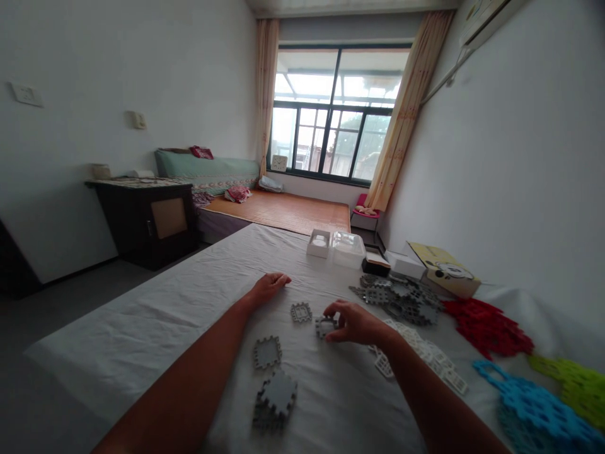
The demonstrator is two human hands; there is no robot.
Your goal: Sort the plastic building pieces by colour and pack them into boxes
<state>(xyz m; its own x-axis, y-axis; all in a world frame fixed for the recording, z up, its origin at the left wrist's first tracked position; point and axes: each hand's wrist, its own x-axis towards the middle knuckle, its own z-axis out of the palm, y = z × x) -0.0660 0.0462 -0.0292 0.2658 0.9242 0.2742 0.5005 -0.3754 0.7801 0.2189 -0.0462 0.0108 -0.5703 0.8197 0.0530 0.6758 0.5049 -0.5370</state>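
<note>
My right hand (pixel 352 323) grips a small grey notched building tile (pixel 324 326) between thumb and fingers, low over the white sheet. Left of it lies another grey tile with a windowed centre (pixel 301 312). My left hand (pixel 270 287) rests on the sheet beyond that tile, fingers loosely curled together, with nothing visible in them. Nearer to me are a grey square frame tile (pixel 267 352) and a stack of grey tiles (pixel 278 394), the top one solid. Some white lattice pieces (pixel 432 353) are partly hidden behind my right forearm.
A heap of grey tiles (pixel 401 297), red pieces (pixel 489 328), blue pieces (pixel 543 403) and yellow-green pieces (pixel 579 381) lie to the right. Along the far edge stand a white box (pixel 318 243), a clear plastic container (pixel 347 249), a black box (pixel 377 260) and a yellow box (pixel 444 268).
</note>
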